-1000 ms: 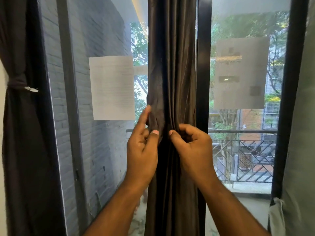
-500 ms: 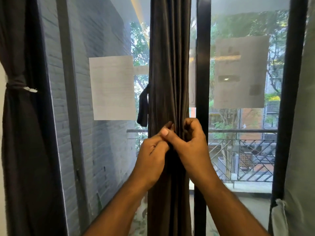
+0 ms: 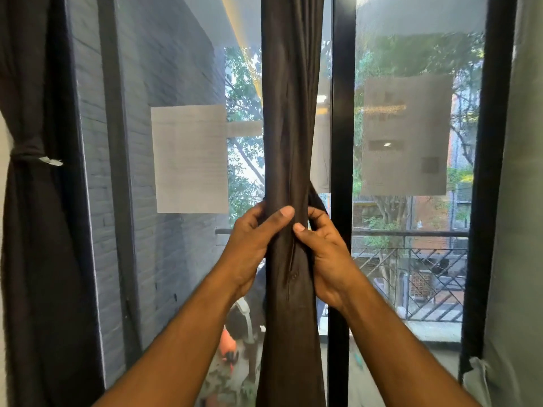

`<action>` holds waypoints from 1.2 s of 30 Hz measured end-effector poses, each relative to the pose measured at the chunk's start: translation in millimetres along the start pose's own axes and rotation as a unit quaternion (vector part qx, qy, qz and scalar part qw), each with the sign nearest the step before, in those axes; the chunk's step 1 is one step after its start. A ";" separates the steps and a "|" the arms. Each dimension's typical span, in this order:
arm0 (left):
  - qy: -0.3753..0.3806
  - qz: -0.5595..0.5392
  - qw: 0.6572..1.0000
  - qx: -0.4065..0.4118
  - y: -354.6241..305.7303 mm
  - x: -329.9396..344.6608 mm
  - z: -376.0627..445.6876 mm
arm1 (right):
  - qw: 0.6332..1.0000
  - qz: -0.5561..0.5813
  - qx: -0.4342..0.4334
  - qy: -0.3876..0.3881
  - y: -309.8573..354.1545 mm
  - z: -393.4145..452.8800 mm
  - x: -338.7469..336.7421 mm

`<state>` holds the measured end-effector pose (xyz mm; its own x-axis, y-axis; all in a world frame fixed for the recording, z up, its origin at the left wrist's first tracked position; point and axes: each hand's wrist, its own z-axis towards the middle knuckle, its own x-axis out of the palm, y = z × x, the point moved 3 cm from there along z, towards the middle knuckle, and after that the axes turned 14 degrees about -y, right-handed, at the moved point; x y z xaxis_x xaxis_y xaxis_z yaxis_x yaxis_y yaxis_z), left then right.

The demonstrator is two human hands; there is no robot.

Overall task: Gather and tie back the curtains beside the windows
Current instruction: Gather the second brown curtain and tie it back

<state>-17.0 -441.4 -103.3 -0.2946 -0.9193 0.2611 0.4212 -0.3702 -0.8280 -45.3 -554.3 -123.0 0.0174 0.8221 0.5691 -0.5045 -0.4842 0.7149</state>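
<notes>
Hands met at the middle curtain, a gathered column hanging vertically before the window frame. Left hand wrapped the bundle, thumb pressed across its front; right hand pinched the dark tie strap just right of the folds, so it seemed nearer for the wrap.

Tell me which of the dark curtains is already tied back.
The far-left curtain: a tie cinches it at mid-height. The middle curtain is only bunched between the left hand and right hand.
</notes>
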 end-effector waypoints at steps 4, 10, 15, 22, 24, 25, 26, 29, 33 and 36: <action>-0.055 0.032 0.997 0.053 -10.6 6.4 13.1 | 0.997 0.039 0.071 -0.008 -6.6 17.2 -5.3; -0.110 0.112 0.982 0.104 -14.5 6.5 24.4 | 0.982 -0.155 0.020 -0.108 -4.4 35.1 -20.0; -0.067 0.108 0.988 0.088 -22.6 -0.8 29.5 | 0.858 -0.439 -0.228 -0.140 26.9 52.5 -25.7; 0.000 0.343 0.915 0.214 -37.3 -8.1 60.5 | 0.720 -0.647 -0.250 -0.028 65.6 79.8 1.3; 0.056 0.236 0.957 0.157 -45.0 -3.2 65.9 | 0.724 -0.652 -0.226 0.007 69.3 80.6 8.7; 0.072 0.164 0.977 0.113 -48.2 -0.5 68.9 | 0.737 -0.640 -0.217 0.026 70.1 79.3 11.7; 0.083 0.116 0.987 0.080 -51.3 3.3 70.2 | 0.758 -0.616 -0.207 0.046 70.9 76.7 15.3; 0.104 0.106 0.988 0.052 -57.0 11.7 72.5 | 0.820 -0.537 -0.181 0.082 70.0 67.8 23.1; 0.092 0.122 0.985 0.079 -52.4 7.6 83.7 | 0.855 -0.483 -0.177 0.070 66.8 64.8 19.6; 0.028 0.196 0.970 0.145 -48.4 -0.7 91.5 | 0.855 -0.469 -0.218 0.029 68.0 62.6 13.1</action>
<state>41.3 -435.1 -18.1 -0.1070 -0.9911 -0.0795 0.7310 -0.0242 -0.6820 -25.3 -595.2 -41.5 0.5545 0.8071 -0.2028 -0.5664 0.5446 0.6186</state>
